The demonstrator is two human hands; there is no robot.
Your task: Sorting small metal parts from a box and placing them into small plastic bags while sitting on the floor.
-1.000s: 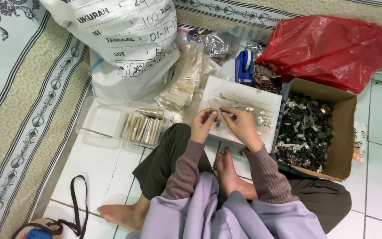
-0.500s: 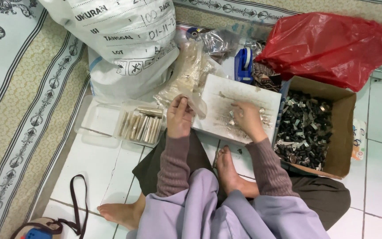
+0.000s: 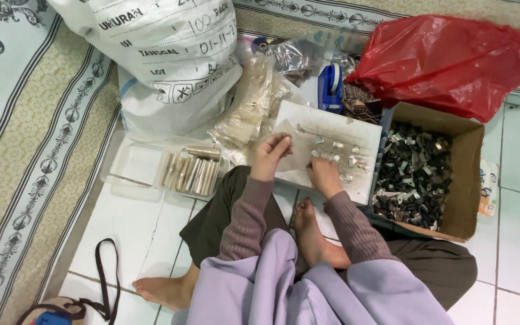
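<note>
The left hand pinches 1 small clear bag at the white tray's left edge; the right hand, curled, gathers metal clips there. Filled packets lie left; the cardboard box remains full.

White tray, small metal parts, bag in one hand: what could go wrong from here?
1. The left hand pinches a small clear bag over the tray; if it sags shut, parts could miss it and scatter.
2. The right hand gathers loose metal parts near the tray's front edge; a sweep could push some onto the floor tiles.
3. The open cardboard box of dark parts abuts the tray, so pieces might get mixed.
</note>
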